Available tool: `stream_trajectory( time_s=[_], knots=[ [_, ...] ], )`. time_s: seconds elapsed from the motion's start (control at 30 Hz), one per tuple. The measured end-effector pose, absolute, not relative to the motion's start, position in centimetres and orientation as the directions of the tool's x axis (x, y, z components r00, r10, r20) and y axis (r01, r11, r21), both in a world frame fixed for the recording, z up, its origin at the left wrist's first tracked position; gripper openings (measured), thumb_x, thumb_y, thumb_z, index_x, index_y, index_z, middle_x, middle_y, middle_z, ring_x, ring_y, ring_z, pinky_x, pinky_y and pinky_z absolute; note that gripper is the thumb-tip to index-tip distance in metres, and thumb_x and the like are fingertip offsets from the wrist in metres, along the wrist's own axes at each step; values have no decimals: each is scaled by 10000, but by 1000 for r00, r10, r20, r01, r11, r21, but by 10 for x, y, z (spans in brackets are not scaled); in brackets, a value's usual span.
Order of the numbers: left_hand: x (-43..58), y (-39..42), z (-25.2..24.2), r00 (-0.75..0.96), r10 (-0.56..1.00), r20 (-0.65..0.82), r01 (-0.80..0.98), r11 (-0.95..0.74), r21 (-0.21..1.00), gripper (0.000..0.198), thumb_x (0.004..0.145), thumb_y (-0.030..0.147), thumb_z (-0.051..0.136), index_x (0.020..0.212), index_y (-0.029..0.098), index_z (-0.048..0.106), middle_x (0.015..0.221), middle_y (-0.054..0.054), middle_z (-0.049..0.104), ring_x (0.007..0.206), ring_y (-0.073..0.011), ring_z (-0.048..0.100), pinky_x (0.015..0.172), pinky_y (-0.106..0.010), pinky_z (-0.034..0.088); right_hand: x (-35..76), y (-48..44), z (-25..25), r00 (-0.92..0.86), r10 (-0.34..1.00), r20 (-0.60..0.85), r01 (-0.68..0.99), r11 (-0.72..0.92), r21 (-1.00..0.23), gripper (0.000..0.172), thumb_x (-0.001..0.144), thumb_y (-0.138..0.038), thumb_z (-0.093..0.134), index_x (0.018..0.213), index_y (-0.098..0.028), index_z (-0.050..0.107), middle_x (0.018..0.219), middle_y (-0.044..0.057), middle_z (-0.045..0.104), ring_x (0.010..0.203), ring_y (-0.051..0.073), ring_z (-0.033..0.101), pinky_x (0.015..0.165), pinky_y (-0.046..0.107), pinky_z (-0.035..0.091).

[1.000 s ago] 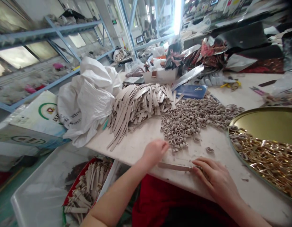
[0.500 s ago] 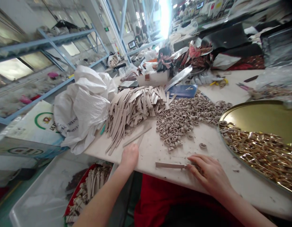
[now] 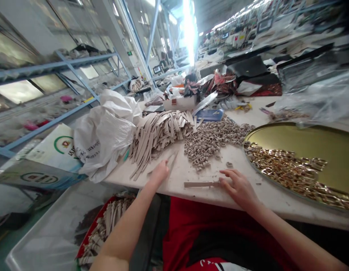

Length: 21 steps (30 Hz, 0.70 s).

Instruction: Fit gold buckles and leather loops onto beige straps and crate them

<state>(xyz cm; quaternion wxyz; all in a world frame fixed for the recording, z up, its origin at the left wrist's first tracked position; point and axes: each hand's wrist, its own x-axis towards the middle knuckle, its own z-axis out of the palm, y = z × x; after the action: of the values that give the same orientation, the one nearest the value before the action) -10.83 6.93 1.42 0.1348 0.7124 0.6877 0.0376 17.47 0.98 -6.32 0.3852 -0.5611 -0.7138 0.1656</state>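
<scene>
My left hand (image 3: 160, 172) sits at the near left of the counter (image 3: 174, 186), fingers curled in; I cannot tell whether they pinch the pale loose strip (image 3: 172, 160) running away just beyond them. My right hand (image 3: 238, 186) rests farther right, fingers partly spread, at the right end of a taupe strap (image 3: 197, 184). That end is hidden, so I cannot tell whether I grip it or merely steady it. The strap lies lengthwise near the counter's near edge, probably to keep it straight between my two hands. Beyond, the strap pile (image 3: 160, 130) lies left, the small loops (image 3: 206, 141) in the middle, and gold metal fittings (image 3: 284, 169) in the round tray (image 3: 301, 133) at right, presumably sorted by kind for easy reach.
</scene>
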Motion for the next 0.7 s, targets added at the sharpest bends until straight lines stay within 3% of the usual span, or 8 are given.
stream_trajectory(
  time_s=[0.13, 0.2, 0.27, 0.4, 0.53, 0.7],
  knots=[
    [-94, 25, 29, 213, 953, -214, 848, -71, 526, 397, 789, 109, 312, 1164, 112, 446, 743, -10, 590, 606, -92, 580, 591, -194, 456, 174, 1, -41, 55, 974, 219, 435, 174, -883, 360, 836, -418, 438, 1063, -152, 526, 909, 96, 604, 760, 193, 577, 686, 344, 463],
    [-83, -3, 34, 326, 909, -261, 631, -3, 776, 389, 759, 122, 340, 1117, 115, 491, 654, 20, 552, 553, -83, 545, 557, -185, 434, 172, -1, -31, 47, 996, 76, 198, 65, -978, 445, 821, -481, 433, 1112, -145, 472, 839, 66, 601, 656, 158, 565, 596, 306, 461],
    [-70, -26, 37, 393, 870, -297, 466, 90, 880, 381, 734, 125, 375, 1086, 117, 520, 629, 30, 541, 533, -75, 519, 557, -186, 420, 169, -2, -23, 4, 999, -48, -9, -48, -999, 457, 782, -520, 473, 1042, -145, 490, 713, 12, 568, 551, 123, 518, 512, 265, 425],
    [-43, -47, 37, 448, 774, -447, 296, 343, 892, 339, 731, 169, 449, 1055, 130, 540, 742, 1, 570, 544, -63, 536, 520, -176, 402, 164, -9, -16, -34, 987, -159, -132, -162, -978, 338, 731, -471, 572, 836, -151, 537, 529, -64, 451, 465, 78, 411, 469, 226, 347],
    [-14, -39, 26, 486, 691, -536, 105, 562, 820, 309, 748, 269, 522, 1020, 124, 535, 712, -5, 573, 522, -56, 548, 472, -149, 383, 156, -16, -18, -87, 976, -200, -108, -209, -972, 326, 712, -441, 598, 854, -156, 529, 535, -69, 459, 458, 73, 399, 462, 222, 337],
    [3, -24, 9, 465, 673, -575, -51, 669, 741, 219, 736, 183, 517, 943, 119, 545, 702, -8, 586, 503, -42, 538, 442, -127, 386, 170, 1, -31, -65, 980, -189, -25, -191, -981, 355, 751, -490, 519, 898, -166, 521, 559, -43, 509, 462, 91, 439, 457, 236, 373]
  ],
)
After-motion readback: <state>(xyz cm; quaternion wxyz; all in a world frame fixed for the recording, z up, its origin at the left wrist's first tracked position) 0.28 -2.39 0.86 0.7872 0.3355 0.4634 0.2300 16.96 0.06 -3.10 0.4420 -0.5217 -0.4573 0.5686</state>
